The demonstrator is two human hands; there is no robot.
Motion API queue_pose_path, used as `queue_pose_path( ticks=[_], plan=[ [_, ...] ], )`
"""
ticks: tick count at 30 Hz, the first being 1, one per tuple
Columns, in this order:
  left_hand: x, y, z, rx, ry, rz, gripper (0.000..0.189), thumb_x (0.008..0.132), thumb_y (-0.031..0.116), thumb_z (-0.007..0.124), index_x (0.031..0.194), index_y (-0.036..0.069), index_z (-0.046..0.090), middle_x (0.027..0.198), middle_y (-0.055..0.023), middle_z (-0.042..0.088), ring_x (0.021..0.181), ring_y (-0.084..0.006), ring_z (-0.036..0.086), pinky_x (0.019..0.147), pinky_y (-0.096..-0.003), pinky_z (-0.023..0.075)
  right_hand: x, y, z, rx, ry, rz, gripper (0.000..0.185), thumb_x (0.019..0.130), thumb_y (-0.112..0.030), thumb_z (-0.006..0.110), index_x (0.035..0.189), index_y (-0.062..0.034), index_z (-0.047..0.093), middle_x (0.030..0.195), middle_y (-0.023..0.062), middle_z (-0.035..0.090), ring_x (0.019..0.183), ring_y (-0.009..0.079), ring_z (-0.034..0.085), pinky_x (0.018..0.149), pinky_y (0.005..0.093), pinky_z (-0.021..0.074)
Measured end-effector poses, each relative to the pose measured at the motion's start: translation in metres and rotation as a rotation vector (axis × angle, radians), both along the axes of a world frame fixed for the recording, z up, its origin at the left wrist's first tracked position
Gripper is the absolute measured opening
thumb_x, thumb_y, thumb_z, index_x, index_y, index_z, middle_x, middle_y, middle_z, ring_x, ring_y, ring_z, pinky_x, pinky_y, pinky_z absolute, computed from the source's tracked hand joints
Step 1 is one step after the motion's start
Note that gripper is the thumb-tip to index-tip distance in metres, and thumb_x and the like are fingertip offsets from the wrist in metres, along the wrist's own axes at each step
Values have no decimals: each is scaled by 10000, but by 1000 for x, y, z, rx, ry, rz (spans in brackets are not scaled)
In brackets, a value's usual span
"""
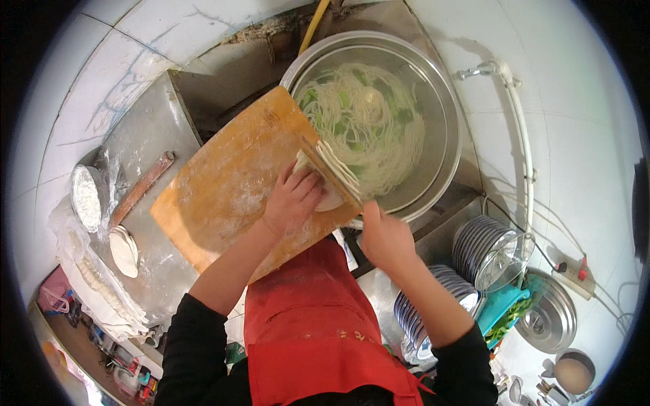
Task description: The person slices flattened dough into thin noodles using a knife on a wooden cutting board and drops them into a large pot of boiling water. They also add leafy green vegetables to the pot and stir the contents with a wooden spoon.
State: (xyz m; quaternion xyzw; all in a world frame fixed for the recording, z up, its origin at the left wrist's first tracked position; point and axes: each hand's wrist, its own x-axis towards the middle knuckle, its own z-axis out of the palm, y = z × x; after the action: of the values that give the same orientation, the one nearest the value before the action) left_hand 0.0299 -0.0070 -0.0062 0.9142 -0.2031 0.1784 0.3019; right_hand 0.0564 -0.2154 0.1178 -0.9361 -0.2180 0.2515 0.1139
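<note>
My right hand (388, 237) grips the handle of a knife (335, 175), seen nearly edge-on across the right end of a floured wooden board (223, 167). Pressed on a folded sheet of dough (331, 199), my left hand (299, 195) lies just left of the blade. Cut dough strips (339, 165) hang along the blade's far side, at the board's edge. That end of the board overlaps the rim of a large metal pot (449, 147). Inside the pot, noodles (365, 122) and green leaves float in cloudy liquid. The knife hides part of the dough.
On the metal counter (152, 109) at left lie a rolling pin (143, 188), a bowl of flour (86, 198) and stacked dough sheets (123, 251). Plate stacks (475, 248), a teal basket of greens (508, 314) and a metal lid (551, 314) stand at right. A power strip (576, 281) hangs nearby.
</note>
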Motion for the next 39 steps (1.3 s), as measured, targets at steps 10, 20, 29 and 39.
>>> queue_pose_path(
  ticks=[10, 20, 29, 39],
  plan=[
    [-5, 3, -9, 32, 21, 3, 297, 724, 152, 636, 985, 16, 676, 1126, -115, 612, 1166, -294, 536, 1057, -558, 398, -7, 2, 3, 61, 7, 20, 168, 842, -66, 547, 974, -18, 456, 767, 203, 642, 677, 418, 646, 584, 514, 508],
    [-1, 5, -1, 7, -2, 11, 273, 703, 104, 741, 956, 38, 663, 1061, -96, 621, 1081, -296, 574, 1006, -547, 448, 2, -1, 0, -31, 1, 5, 218, 801, -63, 568, 981, -43, 447, 759, 182, 646, 623, 384, 650, 574, 482, 524],
    [-6, 6, -9, 7, -24, -1, 278, 747, 141, 648, 999, 28, 675, 1122, -119, 619, 1139, -294, 549, 1062, -559, 393, 0, 5, -9, 110, -41, 45, 179, 817, -48, 553, 952, -22, 439, 734, 184, 636, 660, 399, 649, 579, 488, 518],
    [-3, 6, -3, -18, 11, 5, 302, 724, 134, 648, 1007, 31, 673, 1114, -114, 610, 1119, -299, 553, 1048, -560, 406, 2, 7, -6, 61, -22, 47, 165, 817, -58, 554, 931, -23, 440, 754, 211, 644, 681, 400, 661, 600, 495, 522]
  ],
)
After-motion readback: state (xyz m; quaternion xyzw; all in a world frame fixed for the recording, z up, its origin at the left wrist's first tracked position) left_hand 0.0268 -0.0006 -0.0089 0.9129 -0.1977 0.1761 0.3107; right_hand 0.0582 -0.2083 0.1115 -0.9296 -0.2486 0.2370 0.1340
